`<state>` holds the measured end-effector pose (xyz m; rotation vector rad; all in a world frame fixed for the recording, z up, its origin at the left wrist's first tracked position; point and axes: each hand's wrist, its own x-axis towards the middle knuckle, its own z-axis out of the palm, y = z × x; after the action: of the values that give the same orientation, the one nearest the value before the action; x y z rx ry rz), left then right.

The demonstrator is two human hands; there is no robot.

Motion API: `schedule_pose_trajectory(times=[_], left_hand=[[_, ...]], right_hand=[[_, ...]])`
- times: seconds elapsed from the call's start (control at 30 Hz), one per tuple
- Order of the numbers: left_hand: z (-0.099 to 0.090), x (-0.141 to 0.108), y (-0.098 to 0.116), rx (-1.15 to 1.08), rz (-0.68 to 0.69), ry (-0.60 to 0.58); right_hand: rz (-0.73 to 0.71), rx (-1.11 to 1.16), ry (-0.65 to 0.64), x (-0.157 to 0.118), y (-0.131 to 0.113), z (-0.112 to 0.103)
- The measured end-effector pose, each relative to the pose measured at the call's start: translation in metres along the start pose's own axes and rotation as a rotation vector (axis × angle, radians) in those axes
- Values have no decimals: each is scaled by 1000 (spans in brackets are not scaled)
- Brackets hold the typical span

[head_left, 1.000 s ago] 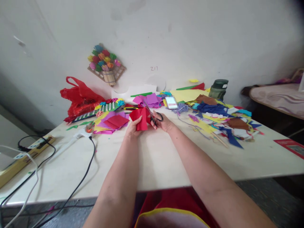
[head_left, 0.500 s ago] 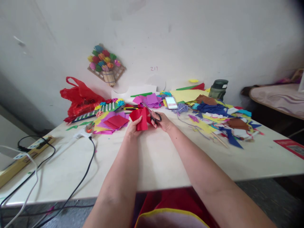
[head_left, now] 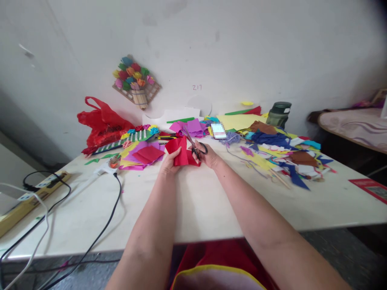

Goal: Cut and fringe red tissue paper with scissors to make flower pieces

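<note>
My left hand [head_left: 171, 160] is closed on a piece of red paper [head_left: 182, 155], thumb on top, above the middle of the white table [head_left: 208, 197]. The paper is creased and its right part spreads toward my right hand [head_left: 206, 155]. In that hand is a pair of black-handled scissors [head_left: 203, 149], fingers through the loops, blades pointing up and to the left beside the paper. Whether the blades touch the paper I cannot tell. Just left of my left hand lies a stack of coloured paper sheets [head_left: 148, 154], red on top of purple and yellow.
At the right is a heap of paper scraps [head_left: 272, 141], with a dark green bottle [head_left: 278, 114] behind. A phone [head_left: 218, 130] lies near purple yarn [head_left: 232, 137]. On the left are a red plastic bag [head_left: 104, 121], a power strip [head_left: 39, 193] and trailing cables [head_left: 113, 205].
The scissors have shifted slightly right, away from the red paper's middle. The paper's right part has opened out and shows below the blades. My left hand has barely moved.
</note>
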<state>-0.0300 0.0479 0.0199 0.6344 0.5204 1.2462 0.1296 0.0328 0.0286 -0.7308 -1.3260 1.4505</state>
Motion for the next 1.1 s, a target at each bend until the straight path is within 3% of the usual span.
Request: schedule_pose_trajectory(times=[0.13, 0.27, 0.33, 0.43, 0.5, 0.6, 0.73, 0.93, 1.1], left_hand=[[-1, 1, 1, -22, -8, 66], [-1, 2, 2, -67, 39, 124], [0, 3, 2, -90, 69, 145], [-1, 5, 1, -99, 104, 151], [-2, 7, 0, -89, 121, 138], [-4, 9, -2, -70, 134, 115], [-5, 10, -4, -40, 139, 109], [-5, 12, -7, 11, 180, 65], [-8, 16, -9, 61, 189, 14]], right_hand=[[-46, -5, 64, 0, -5, 1], [-58, -151, 370, 2, -13, -11], [-12, -396, 559, 2, -14, -22], [96, -971, 761, -1, -16, -37], [187, -1286, 771, -4, -17, -43], [329, -1482, 715, -7, -19, -48], [449, -1510, 695, -7, -19, -52], [493, -1501, 668, -8, -16, -56], [539, -1369, 645, -9, -19, -60]])
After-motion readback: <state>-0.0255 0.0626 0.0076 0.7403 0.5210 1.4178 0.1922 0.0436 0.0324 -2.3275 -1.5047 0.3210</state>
